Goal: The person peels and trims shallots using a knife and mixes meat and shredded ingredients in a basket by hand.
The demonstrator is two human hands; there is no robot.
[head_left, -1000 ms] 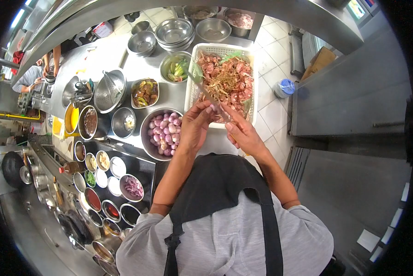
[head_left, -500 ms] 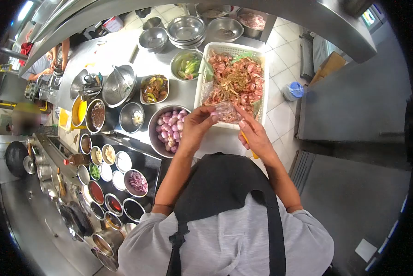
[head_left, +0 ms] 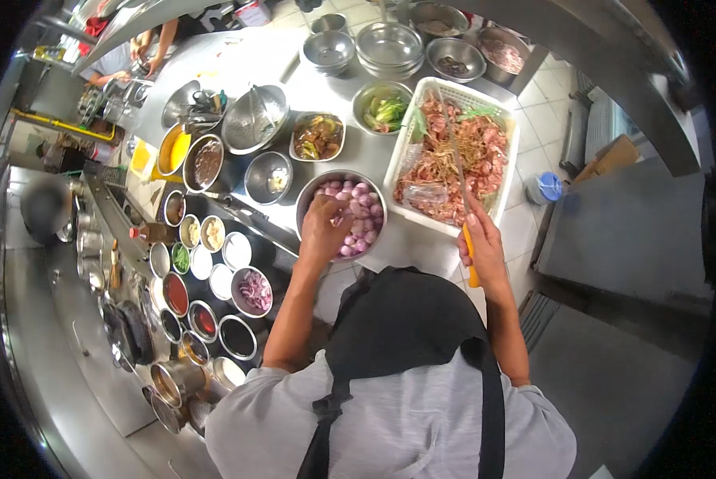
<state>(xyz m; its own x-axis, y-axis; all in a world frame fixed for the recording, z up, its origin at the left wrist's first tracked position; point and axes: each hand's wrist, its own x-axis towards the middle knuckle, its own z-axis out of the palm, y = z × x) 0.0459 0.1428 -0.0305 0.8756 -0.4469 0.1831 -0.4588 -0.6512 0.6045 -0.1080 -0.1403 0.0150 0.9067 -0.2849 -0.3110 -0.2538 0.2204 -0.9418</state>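
My left hand (head_left: 323,230) reaches into a steel bowl (head_left: 301,209) of peeled small red onions (head_left: 365,209). Its fingers are curled, with what looks like one onion at the fingertips, partly hidden by the hand. My right hand (head_left: 486,249) is closed round the yellow handle of a knife (head_left: 471,254). The long blade points away from me over a white plastic basket (head_left: 395,201) of raw reddish meat (head_left: 486,148) topped with brown stringy strips. A crumpled piece of clear plastic (head_left: 426,194) lies in the basket's near left part.
Left of the onions are a steel bowl with pale pieces (head_left: 276,183), a dish of dark food (head_left: 318,136) and a colander (head_left: 254,120). Green vegetables (head_left: 385,113) and stacked bowls (head_left: 390,46) stand farther back. Small sauce containers (head_left: 176,294) crowd the lower left. A co-worker's arms (head_left: 160,49) show top left.
The clear plastic has left my hands and lies in the basket. My left hand has moved left into the onion bowl. My right hand has moved right, and the knife's blade now shows.
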